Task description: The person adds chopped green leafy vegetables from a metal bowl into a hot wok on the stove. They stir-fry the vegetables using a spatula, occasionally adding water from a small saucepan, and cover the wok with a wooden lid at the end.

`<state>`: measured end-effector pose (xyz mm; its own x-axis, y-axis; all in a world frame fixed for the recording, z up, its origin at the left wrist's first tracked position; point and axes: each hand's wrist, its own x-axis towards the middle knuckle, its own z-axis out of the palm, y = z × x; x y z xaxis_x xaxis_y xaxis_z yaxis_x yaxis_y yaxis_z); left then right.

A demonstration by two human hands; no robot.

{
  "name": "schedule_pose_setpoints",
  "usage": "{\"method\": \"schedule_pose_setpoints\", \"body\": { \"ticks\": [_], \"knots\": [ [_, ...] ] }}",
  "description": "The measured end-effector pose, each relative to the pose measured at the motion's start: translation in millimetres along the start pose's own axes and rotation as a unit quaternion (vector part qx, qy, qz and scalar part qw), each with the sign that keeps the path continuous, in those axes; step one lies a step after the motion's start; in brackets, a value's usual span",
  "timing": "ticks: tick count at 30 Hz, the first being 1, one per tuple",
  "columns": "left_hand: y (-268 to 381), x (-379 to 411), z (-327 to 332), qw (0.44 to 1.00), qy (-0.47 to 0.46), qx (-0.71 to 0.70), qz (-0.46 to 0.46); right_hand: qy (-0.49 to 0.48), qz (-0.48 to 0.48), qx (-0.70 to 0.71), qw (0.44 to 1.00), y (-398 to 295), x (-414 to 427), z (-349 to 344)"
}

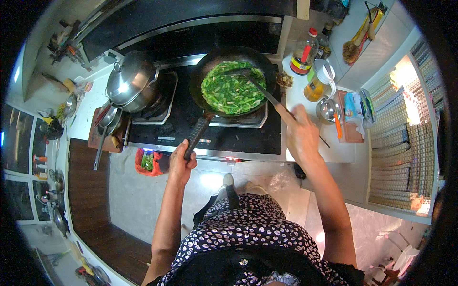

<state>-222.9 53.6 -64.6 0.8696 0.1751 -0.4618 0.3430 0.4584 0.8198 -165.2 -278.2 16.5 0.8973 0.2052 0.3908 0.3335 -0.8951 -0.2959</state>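
A dark wok (198,77) sits over the right burner of a black glass gas hob (236,139), full of chopped leafy greens (232,89) in liquid. My left hand (181,162) is closed around the wok's wrapped handle (198,134), in front of the hob's edge. On the right, my right hand (302,134) grips a long-handled metal spatula (263,91), its fingers partly blurred. The spatula's head lies among the greens near the far side of the wok.
A lidded steel pot (130,84) occupies the left burner. Beside it, a ladle (102,143) and bowl rest on a cutting board (93,137). Rightward stand a red-capped bottle (304,53), a pitcher (318,85) and a metal bowl (327,109). A red bag (139,166) hangs below the hob's front.
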Motion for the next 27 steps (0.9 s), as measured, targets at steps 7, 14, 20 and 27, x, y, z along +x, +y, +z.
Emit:
{"method": "schedule_pose_setpoints", "body": {
  "ticks": [7,14,20,27],
  "knots": [
    [0.7,0.4,2.3,1.000,0.019,0.018,0.009,-0.029,-0.043,-0.028,0.998,0.1,46.1,76.9],
    [-4.0,2.7,-3.1,0.996,-0.018,0.085,0.014,-0.026,0.039,0.185,0.982,0.2,32.6,26.2],
    [-2.0,2.4,-17.0,0.992,-0.123,0.009,-0.026,0.018,0.033,0.257,0.966,15.4,-8.1,11.8],
    [-41.9,5.8,-119.4,0.995,0.003,0.045,-0.086,-0.065,0.227,0.472,0.849,-45.6,-26.2,-31.5]
  ]
}}
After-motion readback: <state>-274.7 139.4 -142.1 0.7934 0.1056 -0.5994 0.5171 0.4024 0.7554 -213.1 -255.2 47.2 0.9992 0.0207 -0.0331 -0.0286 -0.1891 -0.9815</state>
